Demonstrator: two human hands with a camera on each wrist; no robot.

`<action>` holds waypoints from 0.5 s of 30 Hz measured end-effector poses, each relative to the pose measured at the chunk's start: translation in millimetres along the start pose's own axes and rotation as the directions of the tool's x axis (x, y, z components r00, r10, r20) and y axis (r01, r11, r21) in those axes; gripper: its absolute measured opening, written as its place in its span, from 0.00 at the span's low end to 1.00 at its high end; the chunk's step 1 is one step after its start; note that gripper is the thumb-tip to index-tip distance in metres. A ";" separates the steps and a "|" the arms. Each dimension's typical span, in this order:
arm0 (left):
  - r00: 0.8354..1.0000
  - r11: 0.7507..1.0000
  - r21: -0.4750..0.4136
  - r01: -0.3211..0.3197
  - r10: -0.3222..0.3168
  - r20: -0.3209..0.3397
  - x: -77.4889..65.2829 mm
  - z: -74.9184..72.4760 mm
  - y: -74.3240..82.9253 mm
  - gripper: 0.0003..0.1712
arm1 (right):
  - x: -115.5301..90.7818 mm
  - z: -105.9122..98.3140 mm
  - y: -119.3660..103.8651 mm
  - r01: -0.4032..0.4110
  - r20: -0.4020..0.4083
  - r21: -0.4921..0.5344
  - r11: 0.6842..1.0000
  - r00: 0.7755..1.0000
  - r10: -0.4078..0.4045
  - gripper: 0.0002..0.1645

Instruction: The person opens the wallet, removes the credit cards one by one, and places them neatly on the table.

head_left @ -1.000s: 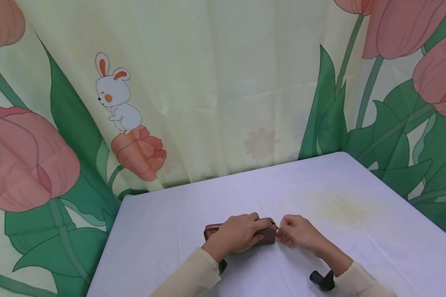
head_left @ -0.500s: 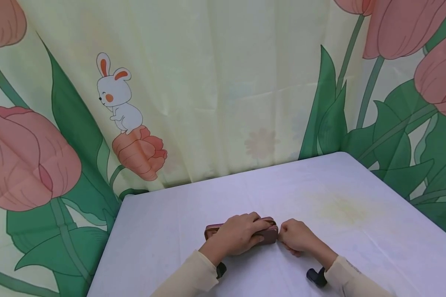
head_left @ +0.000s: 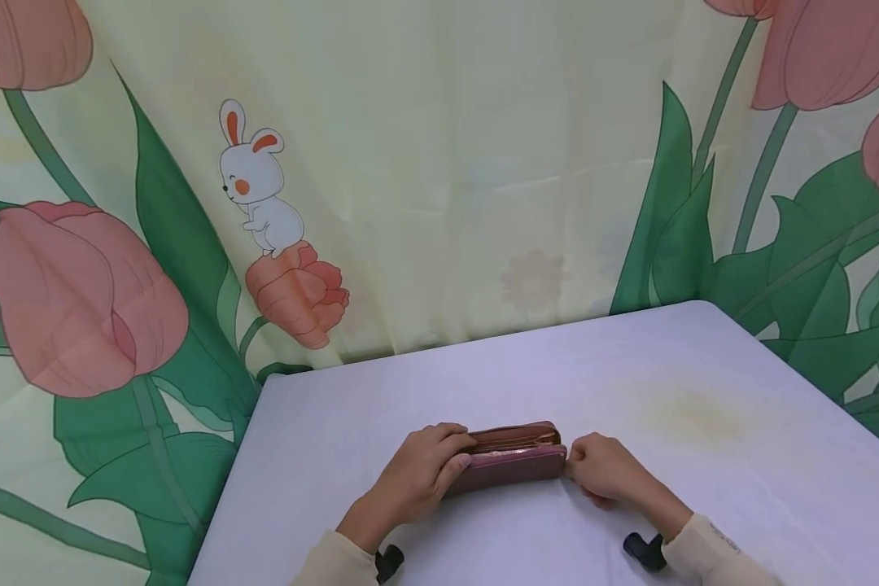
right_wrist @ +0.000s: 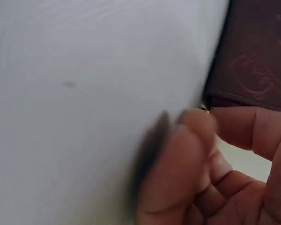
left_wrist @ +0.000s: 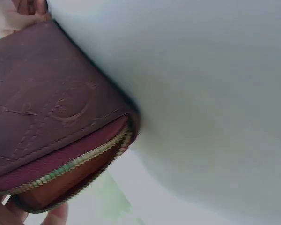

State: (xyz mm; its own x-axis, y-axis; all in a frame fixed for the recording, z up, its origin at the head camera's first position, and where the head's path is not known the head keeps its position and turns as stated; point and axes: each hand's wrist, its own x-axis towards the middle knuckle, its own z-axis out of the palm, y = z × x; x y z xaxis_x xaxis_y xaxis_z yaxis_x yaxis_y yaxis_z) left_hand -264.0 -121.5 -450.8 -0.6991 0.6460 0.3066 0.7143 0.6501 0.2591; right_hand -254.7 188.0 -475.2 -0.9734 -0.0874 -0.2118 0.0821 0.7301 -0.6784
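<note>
A brown-maroon zip-around wallet stands on its long edge on the table, its zipped edge facing up and parted. Gold zipper teeth and an orange-brown lining show along the gap. My left hand grips the wallet's left end, thumb on the near side and fingers over the top. At the opposite end, my right hand has its fingers curled and pinches the zipper pull. In the right wrist view, a dark, blurred pull tab sticks out from between thumb and finger, beside the wallet's corner.
A white cloth covers the table, with a faint yellowish stain at the right. Behind it hangs a curtain printed with tulips and a rabbit. Black wrist cameras sit by both sleeves.
My left hand has slid left along the wallet to its end, uncovering the parted zipper. The right hand has turned, its fingers curling in at the wallet's right end. The head view has shifted slightly.
</note>
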 end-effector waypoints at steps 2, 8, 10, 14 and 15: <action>0.998 0.999 -0.032 -0.006 0.004 -0.057 -4.0 3.1 -2.5 0.18 | -1.7 -4.3 -1.9 0.024 -0.026 -0.033 0.999 0.999 -0.025 0.13; 0.990 0.993 -0.115 0.018 -0.034 -0.137 -9.4 9.2 -3.4 0.17 | -8.6 -14.8 -22.2 0.161 -0.211 -0.099 0.982 0.961 -0.179 0.13; 0.988 0.991 -0.127 0.036 -0.054 -0.142 -10.8 10.0 -2.7 0.17 | -13.8 -15.1 -31.6 0.228 -0.255 -0.093 0.969 0.935 -0.244 0.17; 0.988 0.986 -0.139 0.087 -0.103 -0.112 -13.0 10.4 -0.6 0.20 | -23.8 -10.6 -46.8 0.369 -0.254 -0.176 0.913 0.879 -0.404 0.26; 0.988 0.986 -0.133 0.102 -0.116 -0.099 -13.5 10.6 0.0 0.21 | -25.3 -8.5 -49.2 0.390 -0.233 -0.202 0.898 0.872 -0.431 0.29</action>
State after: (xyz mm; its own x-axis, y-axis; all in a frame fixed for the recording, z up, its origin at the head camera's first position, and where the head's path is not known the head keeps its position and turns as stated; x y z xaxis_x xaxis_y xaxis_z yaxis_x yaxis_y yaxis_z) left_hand -254.9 -126.0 -464.6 -0.7705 0.5234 0.3637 0.6369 0.6539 0.4084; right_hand -235.9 160.1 -430.6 -0.9339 -0.2331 0.2712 -0.3491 0.7585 -0.5503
